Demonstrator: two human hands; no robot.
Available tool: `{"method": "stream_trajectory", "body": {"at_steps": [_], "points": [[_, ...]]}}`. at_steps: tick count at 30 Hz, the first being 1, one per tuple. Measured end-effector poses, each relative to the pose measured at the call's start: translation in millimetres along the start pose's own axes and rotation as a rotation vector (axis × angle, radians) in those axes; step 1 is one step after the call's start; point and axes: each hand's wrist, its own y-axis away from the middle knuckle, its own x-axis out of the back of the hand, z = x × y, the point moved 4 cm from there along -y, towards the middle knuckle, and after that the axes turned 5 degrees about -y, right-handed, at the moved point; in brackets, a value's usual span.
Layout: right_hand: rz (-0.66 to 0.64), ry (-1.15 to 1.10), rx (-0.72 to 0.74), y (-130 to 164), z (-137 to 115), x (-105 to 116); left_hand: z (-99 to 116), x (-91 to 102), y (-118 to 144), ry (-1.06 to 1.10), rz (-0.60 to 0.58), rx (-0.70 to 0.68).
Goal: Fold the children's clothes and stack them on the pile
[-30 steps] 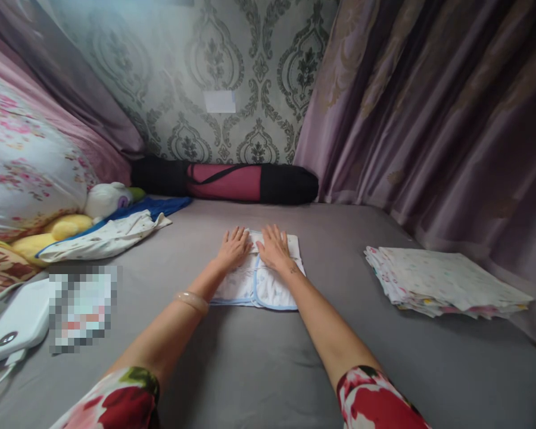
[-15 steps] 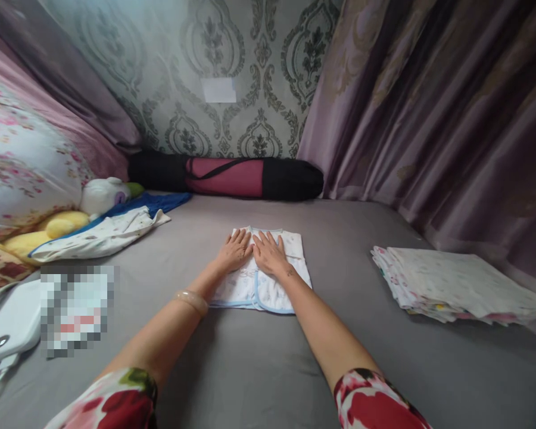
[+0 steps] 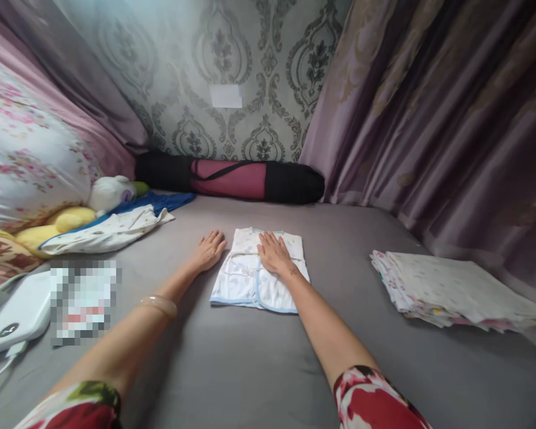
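A small white baby garment (image 3: 245, 277) with pale blue trim lies folded flat on the grey bed sheet (image 3: 250, 357). My right hand (image 3: 274, 253) rests palm down on its upper right part, fingers spread. My left hand (image 3: 209, 250) lies flat on the sheet just left of the garment, holding nothing. A pale bangle sits on my left wrist.
A stack of folded printed cloths (image 3: 451, 289) lies at the right by the purple curtain. A rolled black and pink mat bag (image 3: 232, 179) lies along the wall. Loose clothes (image 3: 111, 229), soft toys (image 3: 111, 192) and a floral pillow sit left; a white device (image 3: 15, 316) near left.
My left hand has slid off the garment to the left and now lies on the sheet. My right hand has stayed on the garment.
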Motion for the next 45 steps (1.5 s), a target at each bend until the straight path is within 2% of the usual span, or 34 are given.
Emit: {"method": "stream_trajectory", "body": {"at_steps": [3,8,11,19,24,27,33,38,42,45], "points": [[-0.008,0.019,-0.002,-0.6,1.2,-2.6,-9.4,-0.1,4.4,-0.040,0.005,0.001],[-0.067,0.054,-0.012,-7.4,-2.1,4.2,-7.8,-0.6,5.9,-0.044,0.051,-0.013],[-0.017,0.079,0.042,-15.7,-12.5,7.7,-6.7,1.2,7.0,-0.033,0.071,-0.014],[-0.026,0.079,0.044,-26.7,-22.5,-12.6,-5.9,4.5,9.5,-0.043,0.068,0.010],[-0.076,0.073,0.025,-27.9,-24.6,-7.0,-5.1,5.1,9.8,-0.054,0.063,0.015],[-0.036,0.082,0.047,-33.5,-36.7,-3.8,-4.1,6.0,10.4,-0.057,0.064,0.016],[-0.031,0.034,0.093,-50.9,-70.4,-27.2,-6.5,1.6,8.2,-0.053,0.069,-0.006],[0.018,0.007,0.061,-54.7,-77.2,-44.1,-10.3,-3.0,5.7,-0.058,0.081,-0.006],[-0.022,-0.030,0.068,-54.2,-77.4,-38.6,-8.5,-0.5,7.9,-0.067,0.063,-0.010],[-0.053,-0.073,0.066,-51.2,-68.6,-22.2,-6.9,1.8,9.0,-0.072,0.058,-0.003]]}}
